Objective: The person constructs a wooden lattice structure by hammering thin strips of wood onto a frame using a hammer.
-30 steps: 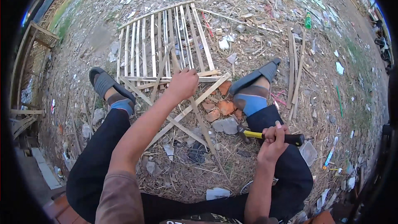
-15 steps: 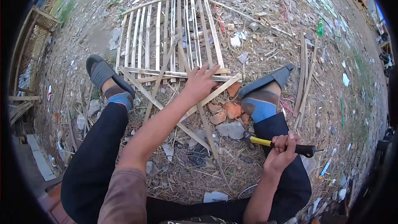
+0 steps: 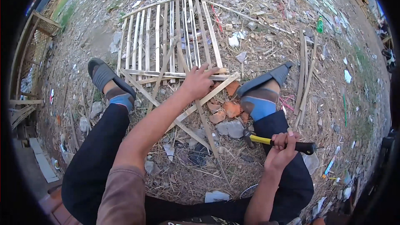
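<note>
A slatted wooden frame (image 3: 157, 37) lies on the ground between my feet, its thin pale strips running away from me to a crosspiece at the far end. My left hand (image 3: 198, 82) rests on the frame's near crosspieces, fingers spread, gripping nothing. Below it, several loose-ended strips (image 3: 189, 131) cross each other and reach toward me. My right hand (image 3: 282, 150) is closed around the black grip of a hammer (image 3: 260, 140) with a yellow shaft. It is held sideways above my right leg, its metal head pointing left, away from the frame.
My sandalled feet (image 3: 109, 79) flank the frame. Broken orange brick pieces (image 3: 231, 108) and a grey stone (image 3: 230, 129) lie by my right foot. Long wooden strips (image 3: 306, 75) and a green bottle (image 3: 320, 25) are farther right. A lattice-sided wooden structure (image 3: 31, 58) stands at the left.
</note>
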`<action>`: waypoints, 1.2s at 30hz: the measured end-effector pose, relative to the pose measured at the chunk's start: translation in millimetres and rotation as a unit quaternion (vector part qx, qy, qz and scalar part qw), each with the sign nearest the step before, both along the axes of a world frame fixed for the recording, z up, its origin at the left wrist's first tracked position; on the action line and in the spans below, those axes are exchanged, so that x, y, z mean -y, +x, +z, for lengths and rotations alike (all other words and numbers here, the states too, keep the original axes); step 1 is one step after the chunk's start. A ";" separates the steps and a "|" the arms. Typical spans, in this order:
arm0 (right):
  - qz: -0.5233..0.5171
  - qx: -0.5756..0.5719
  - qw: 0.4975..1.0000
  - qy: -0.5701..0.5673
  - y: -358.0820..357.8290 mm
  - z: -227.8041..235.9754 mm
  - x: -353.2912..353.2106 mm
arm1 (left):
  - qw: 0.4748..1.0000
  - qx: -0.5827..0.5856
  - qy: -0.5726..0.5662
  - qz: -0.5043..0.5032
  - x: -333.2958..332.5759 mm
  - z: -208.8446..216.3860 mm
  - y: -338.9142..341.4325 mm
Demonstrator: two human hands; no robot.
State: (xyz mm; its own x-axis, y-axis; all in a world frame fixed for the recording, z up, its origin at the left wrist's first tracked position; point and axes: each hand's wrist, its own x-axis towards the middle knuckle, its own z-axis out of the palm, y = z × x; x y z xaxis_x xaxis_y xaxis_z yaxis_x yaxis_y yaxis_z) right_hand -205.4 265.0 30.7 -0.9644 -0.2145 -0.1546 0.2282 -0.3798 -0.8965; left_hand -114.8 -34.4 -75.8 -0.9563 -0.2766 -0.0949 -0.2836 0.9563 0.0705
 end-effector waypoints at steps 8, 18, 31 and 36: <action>0.010 -0.005 1.000 -0.002 -2.1 -4.8 -3.9 | 0.998 0.064 -0.013 -0.018 4.3 12.2 4.0; -0.002 -0.001 1.000 0.004 -0.8 -2.4 -0.3 | 0.996 0.068 -0.037 -0.054 7.4 3.4 -5.1; 0.002 0.002 1.000 -0.007 -4.7 -5.5 -5.4 | 0.992 0.068 0.018 -0.104 11.4 27.1 1.3; 0.007 -0.011 1.000 0.000 -1.8 -6.6 -2.1 | 0.986 -0.018 0.146 -0.072 31.0 30.9 11.7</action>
State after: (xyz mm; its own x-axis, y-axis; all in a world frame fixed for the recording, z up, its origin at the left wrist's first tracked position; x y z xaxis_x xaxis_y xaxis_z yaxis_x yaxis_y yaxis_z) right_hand -207.2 267.1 24.1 -0.9645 -0.2281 -0.1329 0.2132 -0.3765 -0.9015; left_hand -103.1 -65.4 -44.9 -0.9878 -0.1034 -0.1165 -0.1388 0.9239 0.3565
